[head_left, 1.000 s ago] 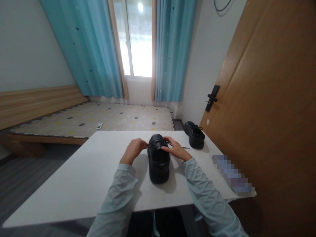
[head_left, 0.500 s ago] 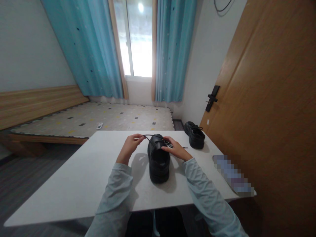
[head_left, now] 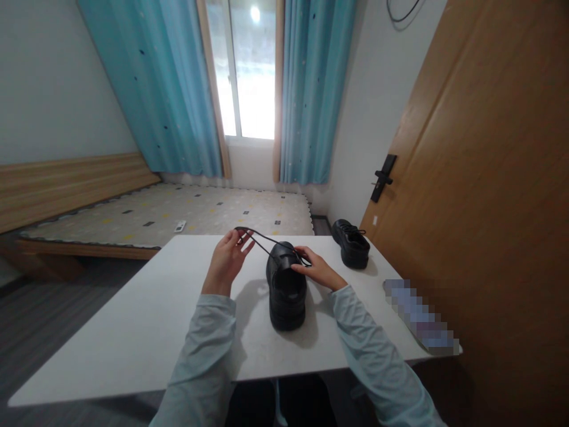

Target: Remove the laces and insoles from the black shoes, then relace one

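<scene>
Shoelace [head_left: 262, 239] is pinched taut in left hand [head_left: 226, 261]; right hand [head_left: 317, 270] closes on black shoe [head_left: 287, 290], steadying it. Excess pull risks tipping the shoe on the bench [head_left: 133, 320].

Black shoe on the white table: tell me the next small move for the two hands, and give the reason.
Probably draw the lace a little further up and to the left with the left hand while the right hand presses down on the black shoe. The lace runs taut from the shoe's eyelets to the raised left fingers, and the shoe stands free on the table, so it could slide.
</scene>
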{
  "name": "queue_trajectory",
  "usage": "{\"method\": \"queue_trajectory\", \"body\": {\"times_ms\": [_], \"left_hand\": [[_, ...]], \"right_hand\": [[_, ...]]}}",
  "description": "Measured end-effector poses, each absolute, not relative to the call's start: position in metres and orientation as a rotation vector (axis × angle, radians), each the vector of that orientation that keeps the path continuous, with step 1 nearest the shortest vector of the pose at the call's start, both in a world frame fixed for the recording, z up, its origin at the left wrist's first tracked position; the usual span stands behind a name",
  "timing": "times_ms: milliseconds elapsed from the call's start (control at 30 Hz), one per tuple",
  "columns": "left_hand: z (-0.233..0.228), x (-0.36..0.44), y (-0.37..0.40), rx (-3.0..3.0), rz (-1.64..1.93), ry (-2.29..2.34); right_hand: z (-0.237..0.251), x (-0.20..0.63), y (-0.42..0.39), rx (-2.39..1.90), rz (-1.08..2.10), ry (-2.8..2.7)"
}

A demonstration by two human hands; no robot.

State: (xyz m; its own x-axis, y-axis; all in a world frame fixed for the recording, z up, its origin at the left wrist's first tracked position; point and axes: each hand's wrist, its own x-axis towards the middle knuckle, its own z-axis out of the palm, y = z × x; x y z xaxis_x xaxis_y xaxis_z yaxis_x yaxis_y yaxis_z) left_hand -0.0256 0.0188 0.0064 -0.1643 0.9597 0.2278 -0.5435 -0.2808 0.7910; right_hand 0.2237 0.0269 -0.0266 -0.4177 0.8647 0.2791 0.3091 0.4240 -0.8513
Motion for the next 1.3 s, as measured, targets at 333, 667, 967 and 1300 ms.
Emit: {"method": "queue_trajectory", "body": {"times_ms": [333, 667, 967, 1300], "left_hand": [[0.008, -0.038, 0.024, 0.702, 1.953, 0.498], [0.009, -0.044, 0.022, 0.715, 2.126, 0.562], [0.011, -0.025, 0.019, 0.923, 1.917, 0.792], [-0.007, -0.017, 0.023, 1.765, 1.193, 1.371]], "right_hand": [[-0.026, 0.224, 0.026, -0.984, 0.936, -1.921], [-0.025, 0.225, 0.025, -0.984, 0.943, -1.943], [-0.025, 0.221, 0.026, -0.986, 0.921, -1.964], [-0.022, 0.216, 0.025, -0.984, 0.898, -1.987]]}}
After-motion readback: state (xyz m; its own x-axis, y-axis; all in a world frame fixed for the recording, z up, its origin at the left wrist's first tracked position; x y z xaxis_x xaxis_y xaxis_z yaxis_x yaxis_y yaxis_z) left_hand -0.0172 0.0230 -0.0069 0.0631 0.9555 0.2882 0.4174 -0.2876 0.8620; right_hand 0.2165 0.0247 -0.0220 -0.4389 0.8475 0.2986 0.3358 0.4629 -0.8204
